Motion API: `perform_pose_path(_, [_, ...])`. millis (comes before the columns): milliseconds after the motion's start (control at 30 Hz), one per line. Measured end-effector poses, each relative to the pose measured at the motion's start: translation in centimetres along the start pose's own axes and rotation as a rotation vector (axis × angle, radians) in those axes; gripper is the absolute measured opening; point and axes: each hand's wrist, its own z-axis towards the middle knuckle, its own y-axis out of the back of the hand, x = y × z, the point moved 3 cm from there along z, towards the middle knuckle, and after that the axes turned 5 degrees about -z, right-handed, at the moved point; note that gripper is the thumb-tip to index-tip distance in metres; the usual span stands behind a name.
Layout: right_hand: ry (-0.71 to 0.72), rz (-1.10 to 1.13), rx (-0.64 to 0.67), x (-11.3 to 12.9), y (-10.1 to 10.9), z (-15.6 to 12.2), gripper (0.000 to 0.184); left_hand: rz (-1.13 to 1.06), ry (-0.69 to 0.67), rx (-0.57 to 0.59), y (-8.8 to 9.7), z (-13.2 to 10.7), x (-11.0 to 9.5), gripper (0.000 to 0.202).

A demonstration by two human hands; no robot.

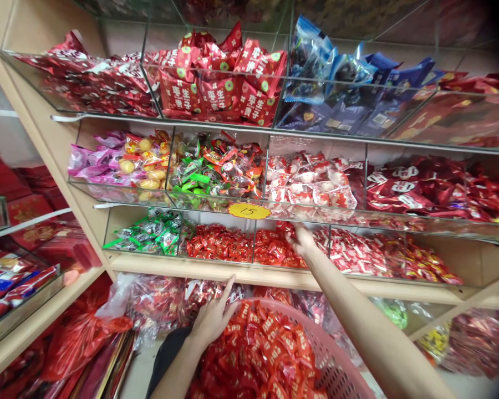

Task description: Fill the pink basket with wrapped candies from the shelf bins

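Note:
A pink plastic basket (336, 366) heaped with small red-wrapped candies (261, 354) sits low in front of me. My left hand (214, 316) rests on the basket's near left rim, fingers spread over the candies. My right hand (301, 239) reaches into a glass bin (291, 263) of red candies on the lowest shelf tier; its fingers are curled down among the wrappers, and what they hold is hidden.
Glass-fronted shelves hold several bins of wrapped sweets: green packets (153, 233), red packets (218, 244), red-and-white ones (357, 252), blue bags (349, 83) higher up. A yellow "15" price tag (248, 210) sticks on a bin edge. Bagged sweets (158, 302) lie under the shelf; another shelf unit (20, 288) stands left.

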Motion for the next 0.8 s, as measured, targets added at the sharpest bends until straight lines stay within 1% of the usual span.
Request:
perform_pose_path(67, [-0.028, 0.039, 0.042, 0.3, 0.4, -1.4, 0.022, -0.003, -0.005, 0.005, 0.0, 0.0, -0.1, 0.06])
perform_pose_path(133, [-0.051, 0.07, 0.103, 0.3, 0.8, -3.4, 0.022, 0.0, -0.003, 0.004, -0.1, 0.1, 0.0, 0.06])
perform_pose_path(200, [-0.067, 0.1, 0.187, 0.1, 1.3, -6.1, 0.024, 0.003, -0.008, 0.001, -0.3, 0.2, 0.2, 0.061])
perform_pose_path(267, [-0.076, 0.083, 0.271, -0.8, 1.8, -9.0, 0.026, 0.003, -0.023, -0.004, -0.4, 0.3, 0.3, 0.061])
perform_pose_path(333, [-0.087, -0.027, 0.355, -2.3, 2.2, -12.0, 0.028, 0.008, -0.023, -0.004, -0.5, 0.3, 0.3, 0.061])
perform_pose_path(400, [-0.102, -0.192, 0.447, -4.2, 2.5, -14.5, 0.029, 0.015, -0.004, 0.003, -0.4, 0.3, 0.2, 0.062])
perform_pose_path(467, [-0.069, -0.346, 0.481, -5.8, 2.7, -16.2, 0.026, 0.016, 0.006, 0.016, -0.2, 0.2, 0.0, 0.063])
perform_pose_path(533, [0.019, -0.48, 0.505, -7.0, 2.8, -17.1, 0.024, 0.014, 0.008, 0.022, -0.1, 0.1, -0.2, 0.063])
perform_pose_path(633, [0.13, -0.635, 0.531, -7.9, 2.9, -17.2, 0.024, 0.012, 0.008, 0.017, 0.0, 0.1, -0.3, 0.062])
perform_pose_path(700, [0.151, -0.682, 0.525, -8.2, 3.0, -17.0, 0.025, 0.012, -0.005, 0.005, 0.0, 0.1, -0.3, 0.062])
perform_pose_path(800, [0.152, -0.659, 0.525, -8.7, 3.2, -16.9, 0.025, 0.003, -0.024, -0.002, 0.0, 0.1, -0.3, 0.062])
